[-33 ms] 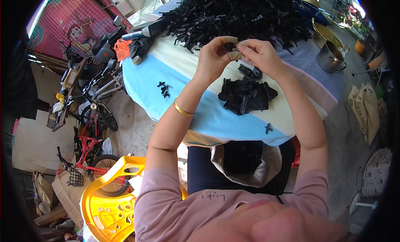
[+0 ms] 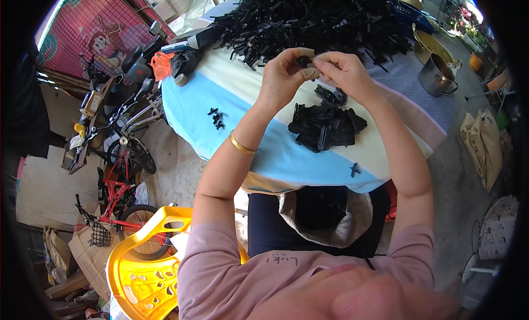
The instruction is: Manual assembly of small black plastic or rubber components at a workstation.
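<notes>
Over the table, my left hand (image 2: 282, 82) pinches a small black plastic piece (image 2: 303, 61), with tan wraps on its thumb and a finger. My right hand (image 2: 348, 76) meets it there, thumb and fingers pressed together at the same piece; its fingertips partly hide what they grip. Just below my hands lies a small heap of black plastic parts (image 2: 325, 128). Beyond them spreads a large mound of similar black pieces (image 2: 314, 22). Several loose bits (image 2: 216, 118) rest to the left, and a single black piece (image 2: 355, 169) lies by the near edge.
A striped cloth (image 2: 190, 113) covers the table. An open pale bag (image 2: 357, 223) with dark contents sits on my lap. At the right stand a metal pot (image 2: 437, 77) and a brass-coloured basin (image 2: 430, 47). A yellow plastic chair (image 2: 118, 267) and red bicycle (image 2: 114, 193) are left.
</notes>
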`<state>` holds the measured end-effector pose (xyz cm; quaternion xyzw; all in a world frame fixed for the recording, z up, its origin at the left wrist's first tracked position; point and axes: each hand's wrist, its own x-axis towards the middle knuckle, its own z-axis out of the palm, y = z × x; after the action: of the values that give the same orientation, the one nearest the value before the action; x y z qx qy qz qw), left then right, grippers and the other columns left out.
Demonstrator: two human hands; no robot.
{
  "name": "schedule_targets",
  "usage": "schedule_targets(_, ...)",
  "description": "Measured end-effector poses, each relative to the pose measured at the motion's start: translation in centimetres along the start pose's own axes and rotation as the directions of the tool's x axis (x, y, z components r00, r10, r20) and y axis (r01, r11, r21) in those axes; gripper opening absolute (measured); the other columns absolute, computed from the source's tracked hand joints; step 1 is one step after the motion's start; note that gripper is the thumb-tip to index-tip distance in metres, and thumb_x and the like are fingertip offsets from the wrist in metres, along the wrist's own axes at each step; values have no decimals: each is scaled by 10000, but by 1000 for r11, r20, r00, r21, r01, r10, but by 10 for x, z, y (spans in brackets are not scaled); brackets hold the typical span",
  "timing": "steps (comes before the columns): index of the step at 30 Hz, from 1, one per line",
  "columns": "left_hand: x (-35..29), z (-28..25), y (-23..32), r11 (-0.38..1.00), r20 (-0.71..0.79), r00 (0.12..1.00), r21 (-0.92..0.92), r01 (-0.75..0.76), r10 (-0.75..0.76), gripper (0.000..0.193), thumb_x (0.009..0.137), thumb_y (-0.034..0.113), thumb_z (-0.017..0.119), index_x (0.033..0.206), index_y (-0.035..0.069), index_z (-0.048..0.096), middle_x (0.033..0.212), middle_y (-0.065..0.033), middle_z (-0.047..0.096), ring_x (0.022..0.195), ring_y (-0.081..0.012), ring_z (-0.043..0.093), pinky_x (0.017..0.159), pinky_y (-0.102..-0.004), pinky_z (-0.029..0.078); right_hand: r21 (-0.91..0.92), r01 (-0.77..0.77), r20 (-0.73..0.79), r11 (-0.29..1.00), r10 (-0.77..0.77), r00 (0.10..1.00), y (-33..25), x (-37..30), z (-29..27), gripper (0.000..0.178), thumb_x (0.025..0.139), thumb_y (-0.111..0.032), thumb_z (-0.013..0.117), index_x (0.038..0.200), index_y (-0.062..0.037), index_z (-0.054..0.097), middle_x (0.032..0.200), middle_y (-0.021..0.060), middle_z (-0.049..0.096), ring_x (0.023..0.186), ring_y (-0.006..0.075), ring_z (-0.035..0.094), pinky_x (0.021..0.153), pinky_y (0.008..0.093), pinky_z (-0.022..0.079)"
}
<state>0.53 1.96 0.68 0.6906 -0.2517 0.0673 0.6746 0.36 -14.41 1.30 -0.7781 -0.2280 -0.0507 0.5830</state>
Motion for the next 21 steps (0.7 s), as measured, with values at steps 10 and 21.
schedule_targets(10, -9, 8, -6, 975, -99, 971, 73, -209, 216, 186, 742, -50, 600, 922, -33, 556, 824, -77, 617, 733, -109, 598, 682, -222, 488, 131, -148, -46, 980, 155, 987, -9, -5, 10, 188, 836, -168, 531, 766, -17, 617, 558, -42, 492, 472, 26, 365, 433, 198, 280)
schedule_targets(21, -11, 13, 4, 821, -73, 974, 553, -141, 217, 578, 648, 32, 710, 1149, 42, 423, 783, -99, 595, 660, -161, 600, 610, -257, 479, -280, 140, -32, 950, -155, 987, -9, -4, 3, 254, 716, -158, 700, 892, -2, 607, 681, -8, 560, 599, 40, 469, 549, 176, 393)
